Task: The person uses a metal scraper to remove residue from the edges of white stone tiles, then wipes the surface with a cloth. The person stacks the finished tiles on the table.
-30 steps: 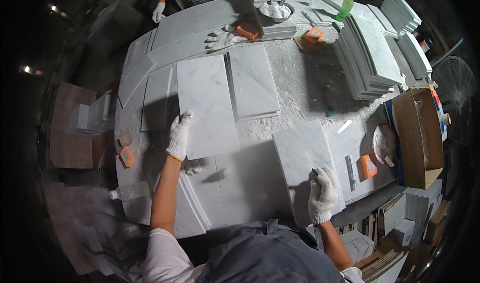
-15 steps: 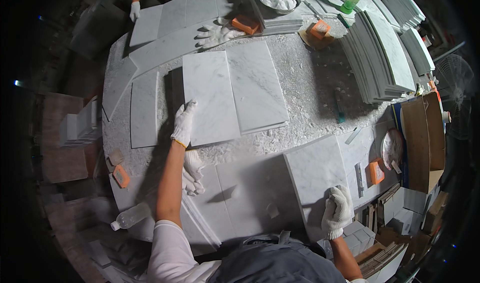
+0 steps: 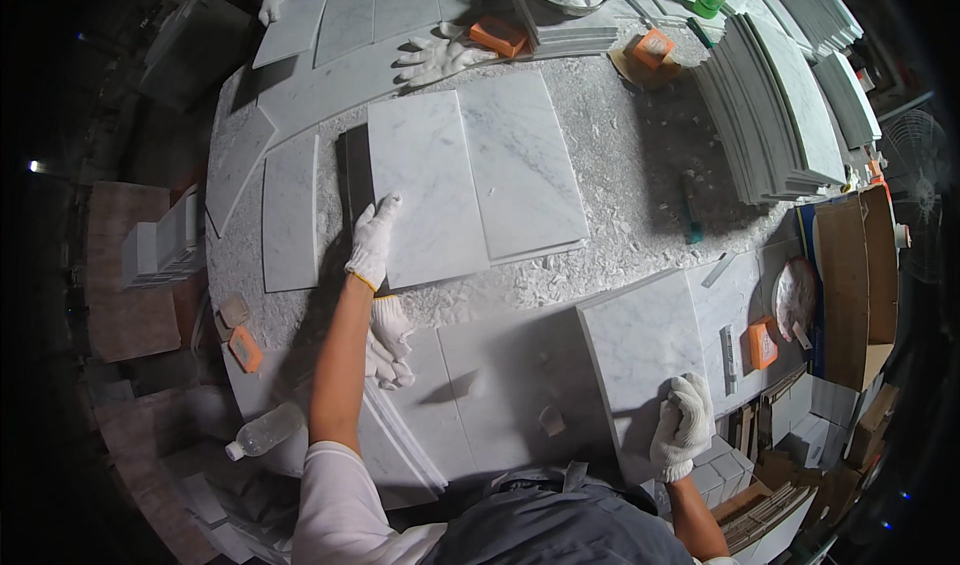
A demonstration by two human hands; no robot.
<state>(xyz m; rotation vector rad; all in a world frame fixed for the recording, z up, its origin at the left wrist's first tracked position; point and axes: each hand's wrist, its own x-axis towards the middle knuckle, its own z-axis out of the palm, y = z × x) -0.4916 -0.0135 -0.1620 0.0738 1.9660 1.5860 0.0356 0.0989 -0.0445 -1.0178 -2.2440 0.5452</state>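
My left hand, in a white glove, rests flat on the near left corner of a white marble tile. That tile lies beside a second marble tile on a bed of stone chips. My right hand, also gloved, grips the near edge of another marble tile at the table's front right. Neither tile is lifted. A spare pair of white gloves lies just under my left forearm.
A tall stack of tiles stands at the right. Orange blocks and a white glove lie at the back. Another person's gloved hand holds a tile at top left. A cardboard box sits at the right, a plastic bottle at lower left.
My left hand has stayed on the tile's corner. My right hand has slid a little along the near edge of the front right tile. The camera has shifted forward.
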